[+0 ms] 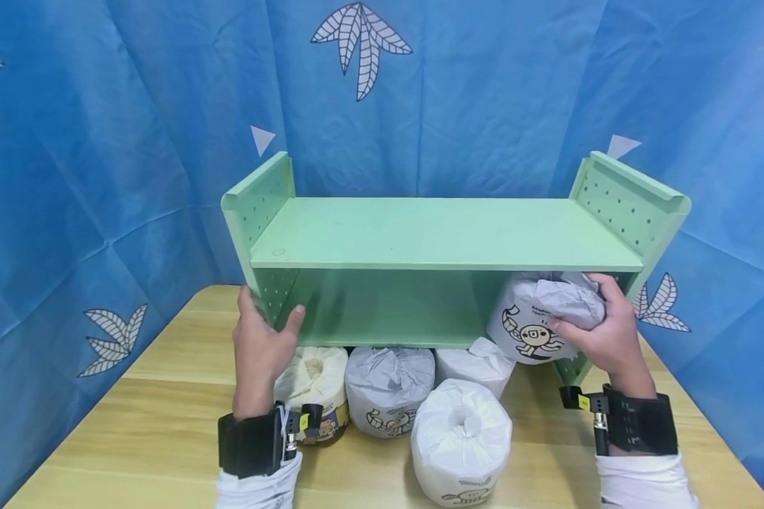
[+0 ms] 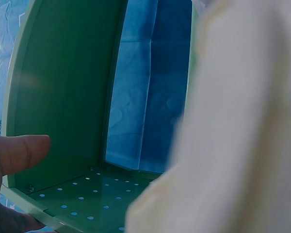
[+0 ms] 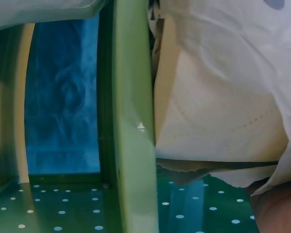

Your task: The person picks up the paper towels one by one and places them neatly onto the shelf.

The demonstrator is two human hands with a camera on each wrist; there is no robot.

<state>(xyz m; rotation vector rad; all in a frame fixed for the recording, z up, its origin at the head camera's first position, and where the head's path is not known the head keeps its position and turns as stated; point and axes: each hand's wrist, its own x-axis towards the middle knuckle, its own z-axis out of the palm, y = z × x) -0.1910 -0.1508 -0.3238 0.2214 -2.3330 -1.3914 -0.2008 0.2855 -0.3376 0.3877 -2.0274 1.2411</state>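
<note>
In the head view, my right hand [image 1: 611,332] holds a grey-wrapped toilet paper roll [image 1: 541,318], thumb on its front. The roll is tilted at the right end of the space under the top board of a light green metal shelf [image 1: 446,230]. In the right wrist view, its wrapper gapes and shows bare cream paper [image 3: 218,116] beside a green board. My left hand [image 1: 264,350] grips the shelf's left side panel [image 1: 242,226], thumb inside and fingers on the outer side. A whitish blurred shape fills the right of the left wrist view.
Several wrapped rolls stand on the wooden table [image 1: 134,438] before the shelf: a cream one [image 1: 315,375], a grey one [image 1: 391,389], a white one [image 1: 461,438] nearest me, and another pale one [image 1: 480,364] behind it. A blue patterned cloth [image 1: 452,92] hangs behind and at the sides.
</note>
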